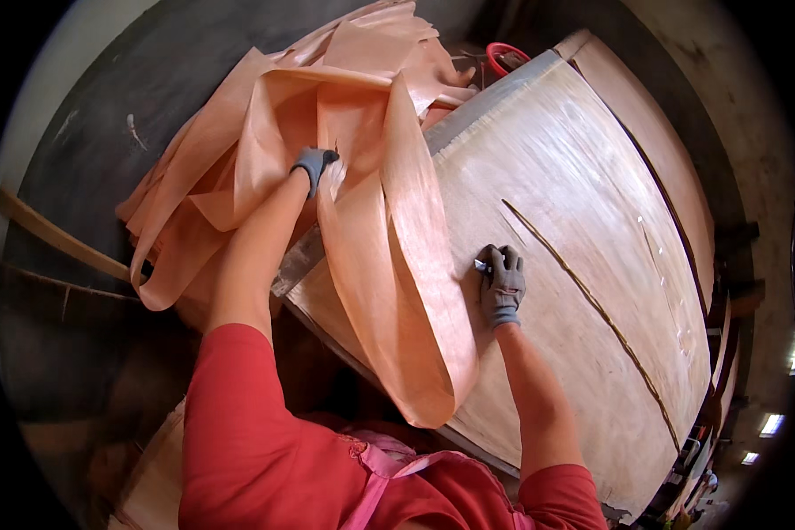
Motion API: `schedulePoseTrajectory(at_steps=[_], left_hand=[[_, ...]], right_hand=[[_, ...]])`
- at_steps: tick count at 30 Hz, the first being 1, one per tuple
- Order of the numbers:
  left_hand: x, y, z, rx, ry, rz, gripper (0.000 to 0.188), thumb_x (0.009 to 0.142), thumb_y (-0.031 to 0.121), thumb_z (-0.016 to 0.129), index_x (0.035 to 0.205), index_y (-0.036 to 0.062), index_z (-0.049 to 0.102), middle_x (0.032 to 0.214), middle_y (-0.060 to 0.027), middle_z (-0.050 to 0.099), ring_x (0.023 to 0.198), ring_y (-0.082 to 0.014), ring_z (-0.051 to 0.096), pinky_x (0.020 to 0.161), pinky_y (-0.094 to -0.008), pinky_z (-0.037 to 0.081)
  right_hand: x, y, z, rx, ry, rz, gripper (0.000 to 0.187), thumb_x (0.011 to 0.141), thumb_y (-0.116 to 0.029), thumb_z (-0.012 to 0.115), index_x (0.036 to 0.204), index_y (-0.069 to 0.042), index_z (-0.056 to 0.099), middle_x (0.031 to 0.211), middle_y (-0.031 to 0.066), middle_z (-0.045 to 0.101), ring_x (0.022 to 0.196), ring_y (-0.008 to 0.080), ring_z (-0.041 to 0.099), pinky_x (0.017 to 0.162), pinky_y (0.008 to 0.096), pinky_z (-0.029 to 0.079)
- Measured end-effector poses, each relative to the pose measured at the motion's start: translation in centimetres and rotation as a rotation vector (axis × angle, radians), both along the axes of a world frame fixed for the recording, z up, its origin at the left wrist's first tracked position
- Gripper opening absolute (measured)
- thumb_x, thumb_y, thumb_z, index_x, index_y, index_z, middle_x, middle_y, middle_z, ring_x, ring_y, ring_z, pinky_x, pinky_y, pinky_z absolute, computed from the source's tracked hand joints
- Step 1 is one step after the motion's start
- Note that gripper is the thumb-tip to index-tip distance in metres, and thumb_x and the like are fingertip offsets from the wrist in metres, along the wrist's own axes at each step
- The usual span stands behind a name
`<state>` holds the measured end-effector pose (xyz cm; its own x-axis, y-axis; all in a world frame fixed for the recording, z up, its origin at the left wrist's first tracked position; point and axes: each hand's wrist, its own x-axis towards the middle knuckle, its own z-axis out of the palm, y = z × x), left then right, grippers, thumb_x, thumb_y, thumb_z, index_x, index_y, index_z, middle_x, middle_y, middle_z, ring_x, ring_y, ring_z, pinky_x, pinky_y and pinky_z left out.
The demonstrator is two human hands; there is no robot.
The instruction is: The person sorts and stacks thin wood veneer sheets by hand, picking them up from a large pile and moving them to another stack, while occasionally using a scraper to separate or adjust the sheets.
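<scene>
In a grey glove, my left hand (314, 166) reaches far forward, its fingers closed on a thin, orange-tan wood veneer sheet (433, 300). The sheet bends in long loops, and one loop hangs over the near edge of a broad, pale plywood sheet (539, 168). My right hand (503, 283), gloved in grey too, rests low over the plywood, just right of that loop. It is closed around a small tool with a silvery end (480, 264); most of the tool is hidden in the fist, so its kind cannot be told.
A heap of crumpled veneer (362, 44) rises at the far left. Behind it stands a dark wall (88, 132). A long dark crack (592, 305) runs across the plywood. Beyond the far end sits a red basin (506, 58). A wooden bar (62, 237) juts in at left.
</scene>
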<state>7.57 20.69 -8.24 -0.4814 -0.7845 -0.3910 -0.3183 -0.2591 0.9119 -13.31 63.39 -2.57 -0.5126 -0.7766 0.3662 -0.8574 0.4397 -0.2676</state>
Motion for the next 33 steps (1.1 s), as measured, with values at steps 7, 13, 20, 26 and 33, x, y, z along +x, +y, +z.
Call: schedulePoseTrajectory(at_steps=[7,13,20,26,33], left_hand=[[-3.5,-11.2,10.1,0.123,0.749,-0.055,0.029,0.095,0.02,0.056,0.117,0.0025,0.061,0.104,-0.0115,0.067,0.095,-0.0254,0.065,0.091,-0.0364,0.054],[-0.5,-9.5,3.9,0.174,0.362,0.106,0.031,0.09,0.022,0.064,0.112,0.0008,0.065,0.103,-0.0102,0.068,0.091,-0.023,0.064,0.085,-0.0355,0.052],[-3.5,-1.5,0.3,0.002,-0.239,0.356,0.048,0.078,0.044,0.079,0.106,0.0056,0.069,0.084,-0.0076,0.068,0.072,-0.0234,0.062,0.068,-0.0374,0.052],[4.0,-3.7,-4.5,0.403,-0.227,0.06,0.071,0.071,0.056,0.081,0.115,0.0022,0.066,0.096,-0.0107,0.07,0.084,-0.0254,0.066,0.078,-0.0385,0.055],[-1.9,-2.3,-1.5,0.099,0.108,-0.171,0.054,0.073,0.037,0.085,0.108,-0.001,0.07,0.099,-0.0055,0.069,0.087,-0.0178,0.064,0.083,-0.0315,0.051]], right_hand=[[-0.6,0.0,0.3,0.033,-0.028,0.006,0.042,0.074,-0.003,0.061,0.114,-0.014,0.061,0.112,0.0129,0.057,0.102,0.0358,0.056,0.078,0.0441,0.05],[-0.4,-0.3,0.5,0.046,-0.056,0.025,0.046,0.072,-0.004,0.063,0.118,-0.012,0.06,0.114,0.0131,0.055,0.099,0.0354,0.055,0.08,0.0442,0.049],[-1.8,1.6,0.1,0.064,-0.028,-0.037,0.047,0.072,-0.003,0.063,0.118,-0.011,0.059,0.114,0.0122,0.055,0.099,0.0346,0.054,0.081,0.0438,0.049],[0.6,-1.5,1.3,-0.001,-0.076,0.067,0.045,0.073,-0.005,0.064,0.117,-0.014,0.06,0.115,0.0107,0.056,0.1,0.0337,0.055,0.078,0.0441,0.05],[-0.2,-0.4,0.9,0.061,-0.061,0.007,0.045,0.074,-0.006,0.065,0.118,-0.016,0.061,0.117,0.0102,0.056,0.103,0.0331,0.056,0.078,0.0436,0.051]])
